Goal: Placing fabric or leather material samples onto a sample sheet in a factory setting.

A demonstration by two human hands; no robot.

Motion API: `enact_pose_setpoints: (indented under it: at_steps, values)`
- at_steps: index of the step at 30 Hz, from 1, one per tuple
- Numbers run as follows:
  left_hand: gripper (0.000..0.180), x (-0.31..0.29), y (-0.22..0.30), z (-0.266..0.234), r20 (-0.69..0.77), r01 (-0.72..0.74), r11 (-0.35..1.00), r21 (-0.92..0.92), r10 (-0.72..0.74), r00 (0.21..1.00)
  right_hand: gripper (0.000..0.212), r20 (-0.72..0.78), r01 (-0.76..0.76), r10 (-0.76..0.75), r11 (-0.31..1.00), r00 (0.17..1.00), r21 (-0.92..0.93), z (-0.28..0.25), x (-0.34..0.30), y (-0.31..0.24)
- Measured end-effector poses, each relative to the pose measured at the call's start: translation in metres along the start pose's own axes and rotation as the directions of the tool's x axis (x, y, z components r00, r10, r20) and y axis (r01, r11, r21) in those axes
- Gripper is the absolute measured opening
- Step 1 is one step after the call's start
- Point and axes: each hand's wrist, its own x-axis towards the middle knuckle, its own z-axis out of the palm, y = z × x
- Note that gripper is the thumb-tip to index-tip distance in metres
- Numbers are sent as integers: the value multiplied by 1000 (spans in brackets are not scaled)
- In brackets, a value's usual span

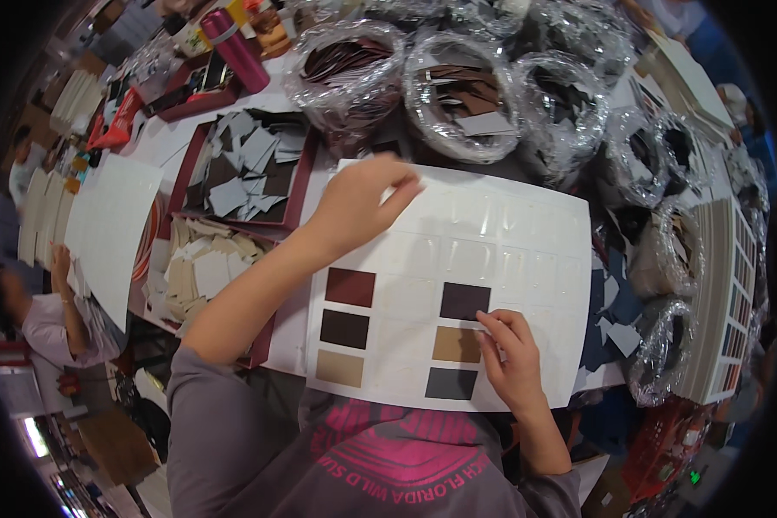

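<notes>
A large white sample board (535,345), printed with a grid of clear rectangular patches, lies in front of me. Down its left part run a dark red swatch (350,287), a dark brown swatch (344,329) and a beige swatch (339,368). Further right sit a blackish swatch (464,301), a tan swatch (455,344) and a grey swatch (451,383). My left hand (363,203) is over the board's upper left; its fingers are smeared by motion. My right hand (511,356) rests by the right edges of the blackish and tan swatches, thumb and forefinger apart, holding nothing.
Beyond the board stand several plastic-wrapped tubs (462,95) of swatches. Boxes to the left hold grey and dark pieces (250,164) and beige pieces (207,268). A magenta flask (236,52) stands at the back. Another person (60,324) handles a white sheet (112,233); stacked boards (716,302) lie at right.
</notes>
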Motion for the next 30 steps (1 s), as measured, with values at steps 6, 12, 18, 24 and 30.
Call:
enact_pose_setpoints:
  at_steps: [6,12,18,24,30]
  values:
    - [27,115,0,50,114,1,871,492,-66,991,28,-3,-24,24,1000,1000,-13,-11,-3,5]
    - [21,127,-11,47,256,54,945,323,-142,956,33,2,166,-168,971,986,-170,-49,39,38]
    - [22,121,-25,52,129,2,963,268,-39,991,19,-448,217,-292,953,845,-212,-94,225,86]
    - [21,124,-25,48,-56,9,997,71,-5,998,34,-325,-263,122,861,938,-436,-91,322,125]
    - [23,114,-21,39,-199,49,981,-187,-87,976,26,-300,-149,100,978,949,-144,-101,308,139]
